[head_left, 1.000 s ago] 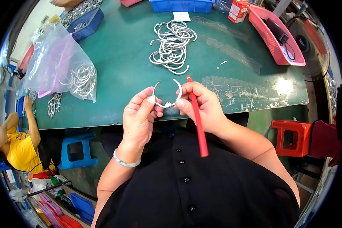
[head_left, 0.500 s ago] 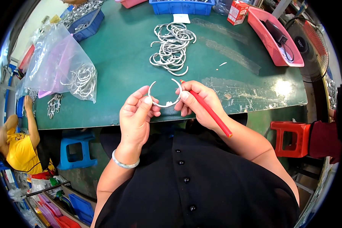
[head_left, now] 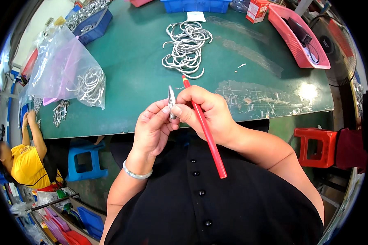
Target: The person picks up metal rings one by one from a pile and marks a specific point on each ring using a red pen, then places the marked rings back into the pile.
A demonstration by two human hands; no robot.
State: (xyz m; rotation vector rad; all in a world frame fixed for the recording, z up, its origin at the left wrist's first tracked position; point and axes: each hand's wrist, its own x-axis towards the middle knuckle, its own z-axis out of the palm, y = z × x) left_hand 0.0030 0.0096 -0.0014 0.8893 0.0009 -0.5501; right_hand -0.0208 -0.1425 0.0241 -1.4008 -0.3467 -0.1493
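Note:
A silver open bangle (head_left: 171, 100), seen almost edge-on, is held up over the table's near edge. My left hand (head_left: 151, 127) pinches it between thumb and fingers. On its other side, the thumb and fingertips of my right hand (head_left: 213, 112) grip it too. That same hand keeps a thick red pencil (head_left: 208, 141) against the fingers, its tip pointing away from me and its back end toward my body. Just beyond my hands lies a loose pile of similar silver bangles (head_left: 187, 50) on the green table (head_left: 131, 61).
At left, a clear plastic bag (head_left: 55, 65) holds more bangles, beside metal chain pieces (head_left: 60, 112). Blue bins (head_left: 95, 32) of metal parts stand behind. A pink basket (head_left: 282, 36) and a red box (head_left: 257, 11) are far right. A person in yellow (head_left: 30, 163) sits at left.
The bangle has turned from facing me to edge-on, and my hands have come closer together. The red pencil has swung more upright, its tip now near the pile.

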